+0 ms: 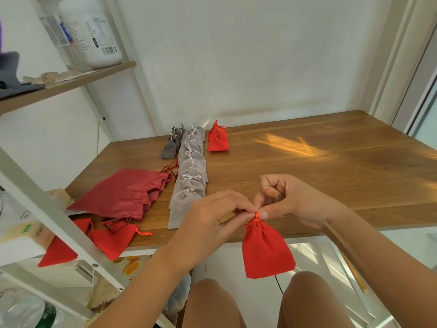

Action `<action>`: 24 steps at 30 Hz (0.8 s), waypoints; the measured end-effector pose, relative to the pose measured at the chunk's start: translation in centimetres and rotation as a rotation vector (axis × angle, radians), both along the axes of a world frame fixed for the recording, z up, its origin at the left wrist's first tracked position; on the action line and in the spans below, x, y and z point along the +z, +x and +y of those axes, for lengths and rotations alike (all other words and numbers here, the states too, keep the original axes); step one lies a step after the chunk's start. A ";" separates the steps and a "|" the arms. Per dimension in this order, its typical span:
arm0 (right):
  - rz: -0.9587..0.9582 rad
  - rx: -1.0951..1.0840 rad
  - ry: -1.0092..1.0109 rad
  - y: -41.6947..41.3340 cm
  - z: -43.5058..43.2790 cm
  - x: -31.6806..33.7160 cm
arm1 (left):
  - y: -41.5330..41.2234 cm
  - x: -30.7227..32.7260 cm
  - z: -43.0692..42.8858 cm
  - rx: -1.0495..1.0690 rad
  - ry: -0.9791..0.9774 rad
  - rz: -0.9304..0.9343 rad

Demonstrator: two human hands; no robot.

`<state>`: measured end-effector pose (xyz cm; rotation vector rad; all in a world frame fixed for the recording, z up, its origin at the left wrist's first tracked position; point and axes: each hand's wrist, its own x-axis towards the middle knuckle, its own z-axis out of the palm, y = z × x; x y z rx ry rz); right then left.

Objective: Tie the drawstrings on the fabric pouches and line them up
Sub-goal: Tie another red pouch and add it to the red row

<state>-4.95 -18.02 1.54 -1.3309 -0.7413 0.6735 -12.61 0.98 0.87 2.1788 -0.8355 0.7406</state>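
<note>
A small red pouch hangs off the table's front edge, held up by its drawstring. My left hand and my right hand both pinch the red drawstring at the gathered neck of the pouch. On the wooden table, several light grey tied pouches lie in a row running away from me. A short row of dark grey pouches lies at its far left, and tied red pouches lie at its far right. Loose red pouches lie at the near left corner.
A large dark red drawstring bag lies left of the grey row. A white shelf frame crosses the left foreground, with a white jar on its upper shelf. A wall stands behind the table. My knees are below the table's edge.
</note>
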 end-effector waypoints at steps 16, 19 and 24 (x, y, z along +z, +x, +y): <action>-0.084 -0.023 -0.085 -0.8 0.7 1.1 | -0.2 0.3 1.1 0.038 0.217 -0.012; -0.147 -0.036 -0.109 -1.3 0.9 1.9 | -0.4 0.6 1.4 0.065 0.252 -0.041; -0.228 -0.046 -0.164 -2.0 1.2 3.2 | -0.5 0.3 1.8 0.109 0.264 -0.138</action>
